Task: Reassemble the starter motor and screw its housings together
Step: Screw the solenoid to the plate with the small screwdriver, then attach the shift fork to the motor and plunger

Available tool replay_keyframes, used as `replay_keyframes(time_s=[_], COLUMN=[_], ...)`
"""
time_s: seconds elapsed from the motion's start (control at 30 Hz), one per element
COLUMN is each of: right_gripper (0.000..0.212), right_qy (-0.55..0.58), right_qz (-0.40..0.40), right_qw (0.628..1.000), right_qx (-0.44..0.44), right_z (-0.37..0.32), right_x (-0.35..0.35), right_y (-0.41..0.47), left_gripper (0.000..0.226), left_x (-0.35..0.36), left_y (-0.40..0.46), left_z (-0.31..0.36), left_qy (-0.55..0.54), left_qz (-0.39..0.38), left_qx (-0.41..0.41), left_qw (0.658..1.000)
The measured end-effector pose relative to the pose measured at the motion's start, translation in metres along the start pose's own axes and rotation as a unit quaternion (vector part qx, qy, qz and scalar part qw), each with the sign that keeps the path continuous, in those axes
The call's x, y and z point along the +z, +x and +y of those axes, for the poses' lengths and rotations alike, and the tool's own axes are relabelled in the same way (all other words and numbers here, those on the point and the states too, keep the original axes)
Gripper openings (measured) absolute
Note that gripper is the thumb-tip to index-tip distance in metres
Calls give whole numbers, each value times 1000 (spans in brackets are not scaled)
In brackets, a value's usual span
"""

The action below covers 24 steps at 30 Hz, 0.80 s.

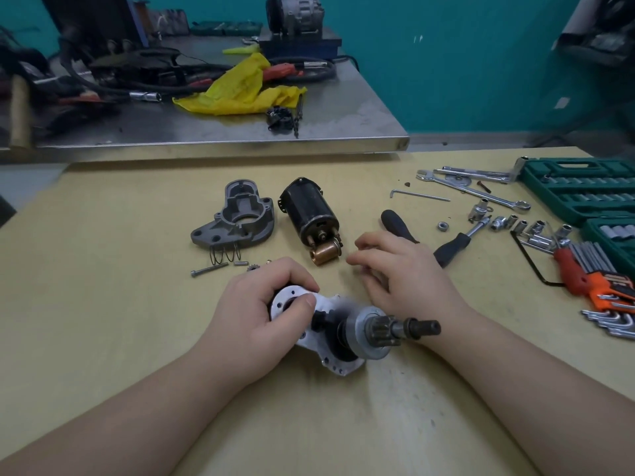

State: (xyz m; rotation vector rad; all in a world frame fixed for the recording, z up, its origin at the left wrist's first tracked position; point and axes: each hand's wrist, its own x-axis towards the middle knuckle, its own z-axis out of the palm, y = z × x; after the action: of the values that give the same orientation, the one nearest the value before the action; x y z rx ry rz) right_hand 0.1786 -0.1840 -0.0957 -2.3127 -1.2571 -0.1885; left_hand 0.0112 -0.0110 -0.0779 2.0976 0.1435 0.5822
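Note:
My left hand (264, 310) grips the silver middle housing of the starter motor (330, 355), thumb on its round flange; a pinion gear and shaft (395, 329) stick out to the right. My right hand (402, 273) hovers just behind the shaft with loosely curled fingers, holding nothing that I can see. On the beige table (137, 304) behind lie the grey nose housing (237, 218), the black solenoid body (309, 214) with a copper-coloured piece (324, 254) at its near end, a spring (225, 254), a long bolt (209, 269) and a small gear (252, 267).
Two black-handled tools (398, 225) (453, 247) lie beside my right hand. Further right are loose sockets (515, 225), wrenches (474, 192), hex keys (598, 276) and green socket cases (580, 187). A steel bench (343, 108) with a yellow rag (240, 91) and cables stands behind.

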Motion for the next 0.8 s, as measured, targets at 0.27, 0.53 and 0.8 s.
replay_keyframes(time_s=[0.27,0.53,0.8], right_gripper=[36,29,28], right_qy=[12,69,62], right_qz=[6,56,3], right_qw=[999,992,997], right_qx=[53,95,52], right_z=[4,2,-28], right_x=[-11,-22,-40], right_y=[0,2,37], left_gripper=[7,18,18], left_x=[5,10,13], left_y=[-1,-5,-9], left_z=[-2,-2,-2], left_qy=[112,171,194], left_qz=[-81,-120,-117], left_qx=[72,189,233], left_qw=[988,959,946])
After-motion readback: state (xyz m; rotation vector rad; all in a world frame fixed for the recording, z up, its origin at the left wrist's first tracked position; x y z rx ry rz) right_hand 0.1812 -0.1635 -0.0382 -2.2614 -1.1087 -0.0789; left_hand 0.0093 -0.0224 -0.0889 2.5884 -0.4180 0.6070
